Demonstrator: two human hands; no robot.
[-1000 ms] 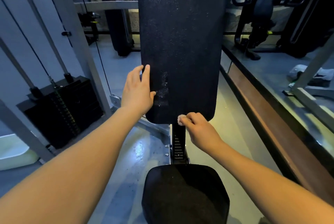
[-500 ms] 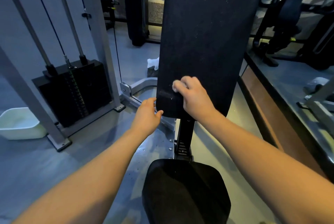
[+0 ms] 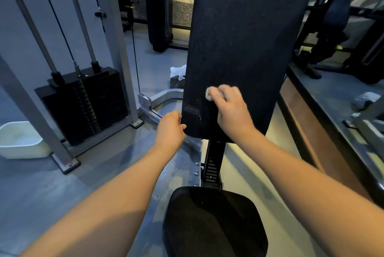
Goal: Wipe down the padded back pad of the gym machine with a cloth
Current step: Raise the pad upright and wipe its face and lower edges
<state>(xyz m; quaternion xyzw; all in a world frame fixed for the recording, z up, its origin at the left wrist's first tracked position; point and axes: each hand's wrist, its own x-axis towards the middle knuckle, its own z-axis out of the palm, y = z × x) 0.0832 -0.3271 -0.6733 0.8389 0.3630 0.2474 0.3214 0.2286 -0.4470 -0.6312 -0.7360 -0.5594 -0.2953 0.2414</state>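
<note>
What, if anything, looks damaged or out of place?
The back pad has a dull rectangular patch near its lower left corner, like tape or wear, by the edge the left hand grips. The right hand holds the cloth just above. A crumpled white item lies on the floor behind.

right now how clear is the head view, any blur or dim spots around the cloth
Head view: dim bluish light; the right hand and the cloth it grips are motion-blurred; the back pad reads near-black with pale specks; the left hand holding the pad's lower left edge is less smeared.
</note>
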